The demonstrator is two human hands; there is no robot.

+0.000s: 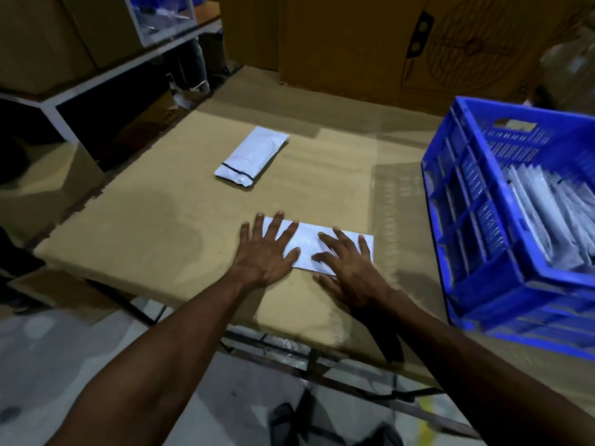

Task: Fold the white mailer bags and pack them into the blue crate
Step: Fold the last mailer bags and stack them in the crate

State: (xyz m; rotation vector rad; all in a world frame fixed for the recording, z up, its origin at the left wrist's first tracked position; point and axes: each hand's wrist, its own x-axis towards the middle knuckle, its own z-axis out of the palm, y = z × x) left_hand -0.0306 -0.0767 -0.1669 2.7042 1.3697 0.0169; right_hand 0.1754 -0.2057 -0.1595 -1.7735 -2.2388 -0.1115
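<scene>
Setting: dim storeroom, brown cardboard cartons [354, 43] stacked at 12 o'clock, a white metal-framed shelf [80, 88] at 10 o'clock.
Worktop [154, 220]: covered with flat brown cardboard, grey floor visible below its near edge.
Left hand [267, 252]: spread wide and flat, palm down, fingers straight and fanned, pressing on the left end of the folded mailer bag, palm partly on the cardboard.
Right hand [347, 272]: also wide and flat, palm down, fingers splayed toward 11 o'clock, pressing on the right part of the same bag, heel of the palm off its near edge.
Folded mailer bag [306, 239]: white, a long narrow strip lying flat at the centre of the worktop, pinned under both hands, nothing gripped or pinched.
Second mailer bag [251, 156]: white, plump bundle with a dark line across its near end, lying apart at 12 o'clock from the hands.
Blue crate [476, 226]: slatted plastic, at 3 o'clock on the worktop, well apart from the hands.
Packed mailer bags [547, 214]: white, standing on edge in a row inside the blue crate.
</scene>
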